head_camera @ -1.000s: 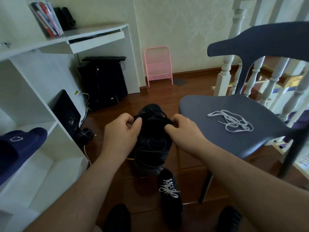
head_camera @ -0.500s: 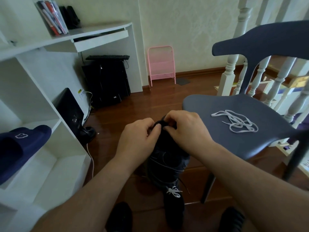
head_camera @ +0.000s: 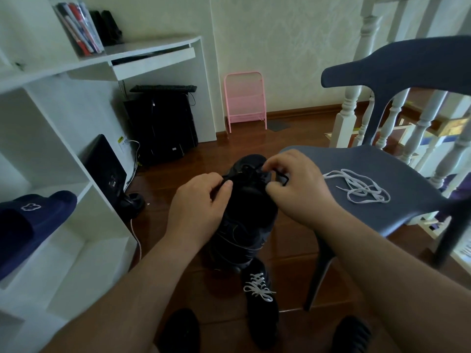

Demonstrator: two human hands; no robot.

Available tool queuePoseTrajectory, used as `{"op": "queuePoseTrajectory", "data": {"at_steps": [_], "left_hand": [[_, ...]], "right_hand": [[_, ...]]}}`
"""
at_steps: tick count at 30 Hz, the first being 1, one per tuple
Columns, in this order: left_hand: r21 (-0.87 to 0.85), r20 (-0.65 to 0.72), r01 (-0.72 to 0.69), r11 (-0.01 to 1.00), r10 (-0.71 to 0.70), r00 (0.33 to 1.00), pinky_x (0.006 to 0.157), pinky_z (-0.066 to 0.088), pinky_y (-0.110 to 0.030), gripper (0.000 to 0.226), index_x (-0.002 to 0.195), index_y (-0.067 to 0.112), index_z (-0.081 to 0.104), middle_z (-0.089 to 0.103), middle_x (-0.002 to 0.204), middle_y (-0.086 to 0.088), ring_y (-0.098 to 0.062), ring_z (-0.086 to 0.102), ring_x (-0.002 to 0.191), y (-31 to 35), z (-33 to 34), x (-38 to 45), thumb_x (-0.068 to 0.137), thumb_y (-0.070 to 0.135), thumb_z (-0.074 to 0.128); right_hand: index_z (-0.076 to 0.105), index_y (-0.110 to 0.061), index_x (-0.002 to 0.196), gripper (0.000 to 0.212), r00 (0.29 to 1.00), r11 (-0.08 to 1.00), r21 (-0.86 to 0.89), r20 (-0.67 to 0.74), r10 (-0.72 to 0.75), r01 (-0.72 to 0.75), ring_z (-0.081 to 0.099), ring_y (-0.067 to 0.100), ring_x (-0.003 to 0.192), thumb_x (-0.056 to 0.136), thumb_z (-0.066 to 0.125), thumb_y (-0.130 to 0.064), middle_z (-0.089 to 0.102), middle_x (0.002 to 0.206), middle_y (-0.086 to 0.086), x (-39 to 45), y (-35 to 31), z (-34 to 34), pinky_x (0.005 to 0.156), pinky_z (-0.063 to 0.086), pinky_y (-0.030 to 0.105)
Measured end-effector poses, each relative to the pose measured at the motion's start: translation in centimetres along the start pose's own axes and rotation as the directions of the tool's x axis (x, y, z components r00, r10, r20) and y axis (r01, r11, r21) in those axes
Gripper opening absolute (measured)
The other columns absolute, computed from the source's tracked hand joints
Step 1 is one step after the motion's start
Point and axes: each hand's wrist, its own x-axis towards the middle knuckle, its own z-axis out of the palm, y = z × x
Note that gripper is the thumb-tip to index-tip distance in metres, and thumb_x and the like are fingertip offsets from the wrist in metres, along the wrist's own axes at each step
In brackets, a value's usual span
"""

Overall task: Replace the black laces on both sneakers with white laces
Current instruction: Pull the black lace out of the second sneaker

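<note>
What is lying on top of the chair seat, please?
A loose white lace lies tangled on the chair seat. The right hand covers the seat's near left edge, so anything there is hidden.

A blue-grey chair (head_camera: 382,174) stood on the dark wooden floor (head_camera: 293,138). A pink wire rack (head_camera: 245,100) leaned against the pale wall. A navy slipper (head_camera: 30,220) lay on a white shelf (head_camera: 84,189), near a black computer tower (head_camera: 163,123).
</note>
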Motion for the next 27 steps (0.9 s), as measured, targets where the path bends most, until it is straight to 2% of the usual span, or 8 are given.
{"op": "queuePoseTrajectory", "data": {"at_steps": [3, 6, 12, 17, 21, 23, 25, 27], "left_hand": [[0.013, 0.015, -0.058, 0.998, 0.058, 0.998, 0.055, 0.032, -0.026, 0.035, 0.073, 0.03, 0.047, 0.045, 0.066, 0.011, -0.006, 0.049, 0.064, 0.7, 0.2, -0.3, 0.106, 0.034, 0.058], [0.022, 0.04, -0.065, 0.998, 0.064, 0.997, 0.055, 0.031, -0.026, 0.034, 0.074, 0.031, 0.047, 0.045, 0.067, 0.011, -0.006, 0.048, 0.065, 1.0, 0.5, -0.5, 0.106, 0.035, 0.058], [0.014, 0.038, -0.065, 0.998, 0.064, 0.997, 0.055, 0.033, -0.024, 0.034, 0.073, 0.028, 0.05, 0.047, 0.067, 0.011, -0.007, 0.05, 0.066, 0.8, 0.5, -0.4, 0.106, 0.035, 0.057], [-0.009, -0.023, -0.026, 1.0, 0.026, 0.999, 0.056, 0.042, -0.031, 0.034, 0.075, 0.023, 0.056, 0.052, 0.068, 0.008, -0.008, 0.053, 0.066, 0.2, -0.3, 0.1, 0.107, 0.035, 0.056], [0.025, -0.026, -0.042, 0.999, 0.043, 0.999, 0.055, 0.037, -0.027, 0.033, 0.075, 0.026, 0.053, 0.048, 0.067, 0.011, -0.007, 0.051, 0.065, 0.0, -0.3, -0.1, 0.107, 0.035, 0.056], [0.015, -0.038, -0.021, 1.0, 0.022, 0.999, 0.055, 0.035, -0.027, 0.035, 0.073, 0.026, 0.05, 0.047, 0.065, 0.01, -0.007, 0.05, 0.063, -0.1, -0.4, 0.1, 0.106, 0.034, 0.056], [0.024, -0.048, -0.025, 0.999, 0.026, 0.998, 0.054, 0.035, -0.027, 0.035, 0.073, 0.026, 0.049, 0.046, 0.065, 0.009, -0.008, 0.049, 0.062, -0.1, -0.5, 0.2, 0.106, 0.033, 0.057], [0.035, -0.045, -0.038, 0.999, 0.039, 0.998, 0.054, 0.035, -0.025, 0.034, 0.074, 0.026, 0.051, 0.047, 0.066, 0.01, -0.007, 0.05, 0.063, 0.2, -0.5, 0.1, 0.106, 0.034, 0.057]], "right_hand": [[0.071, -0.034, 0.112, 0.024, 0.992, 0.985, -0.123, 0.024, -0.123, 0.125, 0.049, 0.017, 0.109, 0.091, 0.064, -0.043, 0.054, 0.11, -0.014, -0.7, -0.6, 1.8, 0.093, 0.046, 0.039], [0.073, -0.03, 0.107, 0.024, 0.99, 0.977, -0.156, 0.025, -0.14, 0.142, 0.049, 0.022, 0.104, 0.092, 0.066, -0.046, 0.049, 0.104, -0.01, -0.6, -0.5, 2.8, 0.089, 0.051, 0.051], [0.077, -0.031, 0.091, 0.011, 0.972, 0.954, -0.208, -0.045, -0.231, 0.217, 0.047, 0.023, 0.095, 0.091, 0.072, -0.039, 0.043, 0.096, -0.01, -0.6, -0.4, 2.5, 0.076, 0.05, 0.046], [0.048, -0.029, 0.051, 0.034, 0.988, 0.99, -0.037, -0.065, 0.137, -0.139, 0.046, 0.029, 0.09, 0.083, 0.061, -0.031, 0.042, 0.082, -0.004, 1.0, 1.5, 0.5, 0.067, 0.034, 0.035], [0.054, -0.042, 0.052, 0.021, 0.949, 0.948, -0.072, 0.032, 0.314, -0.311, 0.036, 0.028, 0.082, 0.07, 0.046, -0.035, 0.03, 0.07, 0.002, 0.8, 2.3, -0.7, 0.055, 0.019, 0.032], [0.055, -0.035, 0.056, 0.018, 0.937, 0.939, -0.093, 0.08, 0.34, -0.332, 0.041, 0.031, 0.089, 0.071, 0.047, -0.039, 0.038, 0.078, 0.002, 0.7, 2.0, -0.7, 0.062, 0.029, 0.035], [0.059, -0.035, 0.076, 0.008, 0.952, 0.954, -0.112, 0.095, 0.29, -0.279, 0.042, 0.032, 0.11, 0.078, 0.052, -0.038, 0.046, 0.101, -0.004, 0.6, 1.4, -0.5, 0.086, 0.039, 0.044], [0.063, -0.04, 0.102, 0.025, 0.985, 0.987, -0.089, 0.095, 0.143, -0.134, 0.037, 0.025, 0.124, 0.08, 0.053, -0.035, 0.044, 0.117, -0.012, 0.1, 0.6, -0.4, 0.101, 0.037, 0.048]]}}
